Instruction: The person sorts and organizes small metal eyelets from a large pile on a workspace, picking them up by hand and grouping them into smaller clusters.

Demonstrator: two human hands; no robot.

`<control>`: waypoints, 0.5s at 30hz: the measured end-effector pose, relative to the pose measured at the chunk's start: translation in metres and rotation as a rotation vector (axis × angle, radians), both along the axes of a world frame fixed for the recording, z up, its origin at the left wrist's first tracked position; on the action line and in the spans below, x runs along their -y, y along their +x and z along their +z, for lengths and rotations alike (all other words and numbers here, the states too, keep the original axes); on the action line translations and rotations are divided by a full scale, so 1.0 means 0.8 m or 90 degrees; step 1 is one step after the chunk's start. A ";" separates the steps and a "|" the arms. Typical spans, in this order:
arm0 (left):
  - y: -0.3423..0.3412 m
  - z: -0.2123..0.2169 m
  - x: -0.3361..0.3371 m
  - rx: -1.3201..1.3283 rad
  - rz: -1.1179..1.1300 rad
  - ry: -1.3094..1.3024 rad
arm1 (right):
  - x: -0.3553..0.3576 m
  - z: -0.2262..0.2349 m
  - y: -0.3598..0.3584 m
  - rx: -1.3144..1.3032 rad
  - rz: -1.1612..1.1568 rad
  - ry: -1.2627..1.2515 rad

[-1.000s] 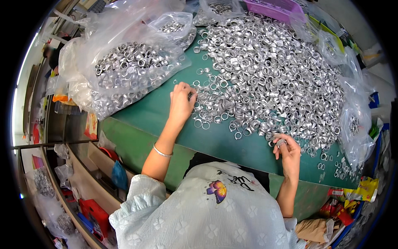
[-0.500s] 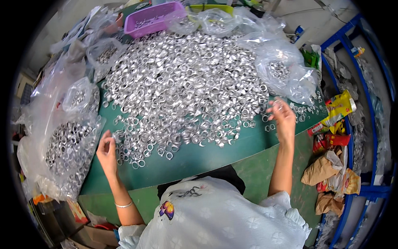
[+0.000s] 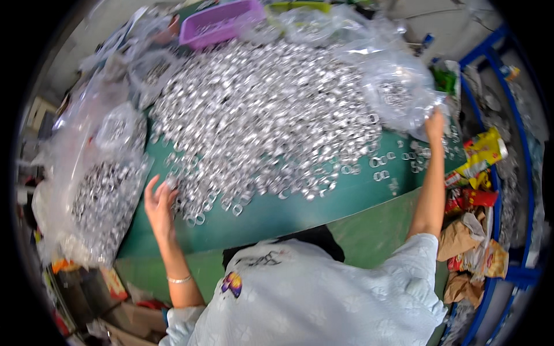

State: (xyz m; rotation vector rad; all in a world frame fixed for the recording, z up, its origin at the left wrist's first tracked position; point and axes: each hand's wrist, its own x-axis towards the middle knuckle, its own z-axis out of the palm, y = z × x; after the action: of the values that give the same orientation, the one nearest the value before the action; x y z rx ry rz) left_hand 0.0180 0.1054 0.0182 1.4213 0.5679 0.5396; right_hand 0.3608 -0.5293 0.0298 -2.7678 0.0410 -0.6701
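A broad heap of small silver metal rings point(image 3: 265, 115) covers most of the green table point(image 3: 259, 222). At the heap's near left edge is my left hand point(image 3: 160, 202), its fingers curved and apart, with loose rings close by its fingertips. My right hand point(image 3: 435, 124) reaches out to the far right, closed at the edge of a clear plastic bag point(image 3: 404, 118) that has some rings in it. Motion blur hides the fingertips there. Scattered rings point(image 3: 419, 155) lie on the table just below that hand.
A large clear bag full of rings point(image 3: 104, 202) stands along the left side. At the back sit a purple basket point(image 3: 216, 26) and a yellow-green one point(image 3: 297, 7). Blue shelving point(image 3: 513, 127) rises on the right, with snack packets point(image 3: 485, 153) and brown paper bags point(image 3: 461, 236) beside the table.
My right hand has moved right and away from me, from above the heap's right edge to the plastic bag. The fingers of my left hand have spread. The whole view has shifted slightly.
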 end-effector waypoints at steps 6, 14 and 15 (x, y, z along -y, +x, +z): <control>0.014 0.013 0.081 0.065 -0.152 -0.383 | -0.122 0.029 -0.138 0.266 0.052 0.041; 0.043 -0.008 0.167 -0.107 -0.377 -0.244 | -0.316 0.008 -0.258 -0.143 0.507 0.264; 0.047 -0.008 0.174 -0.113 -0.368 -0.091 | -0.325 0.004 -0.258 -0.134 0.519 0.243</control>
State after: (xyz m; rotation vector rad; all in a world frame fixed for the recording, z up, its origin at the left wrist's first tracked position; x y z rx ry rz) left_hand 0.0558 -0.0341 0.0118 1.4220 0.3020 -0.0871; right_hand 0.1544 -0.2694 0.0331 -2.1841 -0.7795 -0.1279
